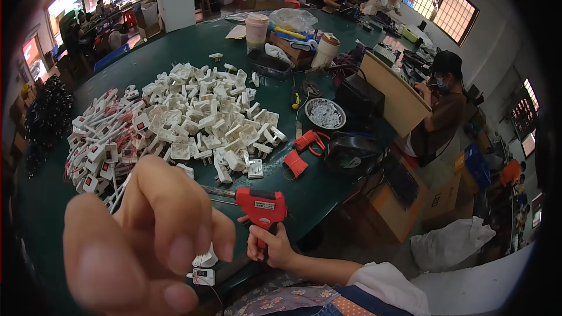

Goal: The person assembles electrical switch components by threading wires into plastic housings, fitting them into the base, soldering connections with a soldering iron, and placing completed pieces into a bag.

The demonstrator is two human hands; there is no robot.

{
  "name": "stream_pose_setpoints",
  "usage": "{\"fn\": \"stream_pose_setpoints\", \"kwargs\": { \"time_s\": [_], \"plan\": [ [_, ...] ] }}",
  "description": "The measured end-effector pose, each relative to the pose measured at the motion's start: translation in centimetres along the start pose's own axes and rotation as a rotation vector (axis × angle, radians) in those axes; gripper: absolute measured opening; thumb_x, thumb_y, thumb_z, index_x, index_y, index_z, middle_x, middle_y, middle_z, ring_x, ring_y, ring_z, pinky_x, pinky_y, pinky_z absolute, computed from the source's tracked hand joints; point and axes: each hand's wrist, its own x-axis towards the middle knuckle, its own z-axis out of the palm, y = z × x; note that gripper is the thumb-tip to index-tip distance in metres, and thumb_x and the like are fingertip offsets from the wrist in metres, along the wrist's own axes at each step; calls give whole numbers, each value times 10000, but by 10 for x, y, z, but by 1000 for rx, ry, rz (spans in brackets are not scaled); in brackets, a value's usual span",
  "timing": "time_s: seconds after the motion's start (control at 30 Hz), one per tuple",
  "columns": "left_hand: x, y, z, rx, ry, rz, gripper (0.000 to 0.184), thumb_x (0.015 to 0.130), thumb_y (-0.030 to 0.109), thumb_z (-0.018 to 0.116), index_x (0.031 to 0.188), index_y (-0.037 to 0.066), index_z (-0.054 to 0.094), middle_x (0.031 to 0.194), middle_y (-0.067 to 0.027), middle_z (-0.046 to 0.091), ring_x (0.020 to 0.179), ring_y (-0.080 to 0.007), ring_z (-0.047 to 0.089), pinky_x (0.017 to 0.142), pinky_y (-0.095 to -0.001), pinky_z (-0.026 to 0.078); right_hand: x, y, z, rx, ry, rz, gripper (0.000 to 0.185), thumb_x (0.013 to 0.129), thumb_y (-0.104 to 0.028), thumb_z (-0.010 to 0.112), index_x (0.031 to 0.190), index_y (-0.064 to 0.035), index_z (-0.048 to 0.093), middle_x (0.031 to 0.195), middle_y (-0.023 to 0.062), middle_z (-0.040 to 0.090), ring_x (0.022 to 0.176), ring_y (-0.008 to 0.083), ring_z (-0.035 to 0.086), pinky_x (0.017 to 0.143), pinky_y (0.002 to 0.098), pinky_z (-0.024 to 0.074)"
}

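Observation:
My left hand (146, 240) is large and close to the camera, its fingers bent and the thumb apart, with nothing visible between them. It covers part of the table behind. My right hand (275, 246) is wrapped around the handle of a red soldering gun (261, 205), whose metal tip points left and partly disappears behind my left fingers. Below, at the table edge, lies a small white switch housing (204, 276) with a thin red wire. Beyond the hands spreads a heap of white plastic housings (205, 105), beside a pile of white wired units with red switches (105, 146).
Red wire bundles (295, 164), a metal bowl (325, 113) of small clear parts and a black device (353, 153) stand right of the heap. Cups (256, 32) and a dark tray (269, 64) are farther back. A co-worker (442, 102) sits at the right behind a board (393, 90).

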Motion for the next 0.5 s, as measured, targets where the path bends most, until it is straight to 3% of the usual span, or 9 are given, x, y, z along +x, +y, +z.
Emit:
{"fn": "stream_pose_setpoints", "kwargs": {
  "time_s": [0.13, 0.23, 0.3, 0.5],
  "plan": [
    [-8, -9, -2, 17, 89, -52, 871, 620, -31, 520, 1453, 106, 302, 959, -52, 365, 868, -170, 385, 665, -344, 453, 0, 2, -1, 23, -1, -4, 343, 920, -130, 487, 1204, 61, 463, 512, 81, 502, 368, 131, 432, 386, 257, 352],
    [-18, -17, -8, 63, 352, -80, 783, 596, 13, 626, 1345, -43, 403, 895, -90, 470, 813, -186, 508, 679, -330, 472, 1, 6, -4, 43, -9, -11, 348, 919, -135, 493, 1205, 61, 463, 509, 81, 501, 370, 132, 440, 384, 257, 348],
    [-26, -20, -15, 116, 399, -106, 766, 601, 20, 623, 1335, -47, 413, 895, -88, 476, 803, -177, 512, 675, -316, 470, 0, 8, -4, 54, -3, -27, 322, 924, -188, 540, 1195, -14, 537, 522, 50, 530, 366, 97, 438, 359, 226, 317],
    [-51, -23, -27, 355, 564, -221, 716, 627, 59, 622, 1307, -64, 433, 906, -82, 490, 774, -139, 512, 645, -269, 454, 0, 4, -2, 28, 1, -31, 327, 916, -188, 547, 1191, -11, 536, 521, 52, 529, 370, 102, 444, 359, 228, 318]
  ]
}}
